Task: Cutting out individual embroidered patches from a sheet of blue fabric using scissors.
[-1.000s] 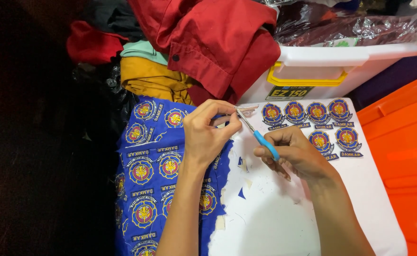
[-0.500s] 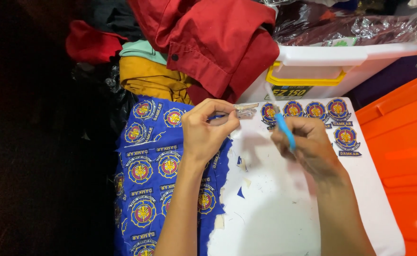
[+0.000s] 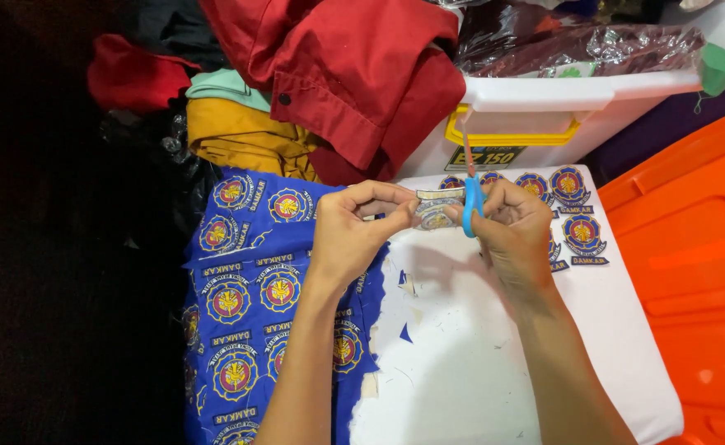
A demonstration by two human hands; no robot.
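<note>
While left hand pinches patch (table-edge), scissors upright

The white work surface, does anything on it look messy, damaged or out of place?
Yes. Small blue and pale fabric offcuts lie scattered on the white surface, beside the ragged cut edge of the blue badge fabric. The left hand pinches a badge while the right hand holds blue-handled scissors.

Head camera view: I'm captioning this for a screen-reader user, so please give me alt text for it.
A person's left hand pinches a small embroidered patch while the right hand works blue-handled scissors at its edge, above a white board. Blue cloth printed with round emblems lies at left, cut patches at right, and red garments are piled behind.
</note>
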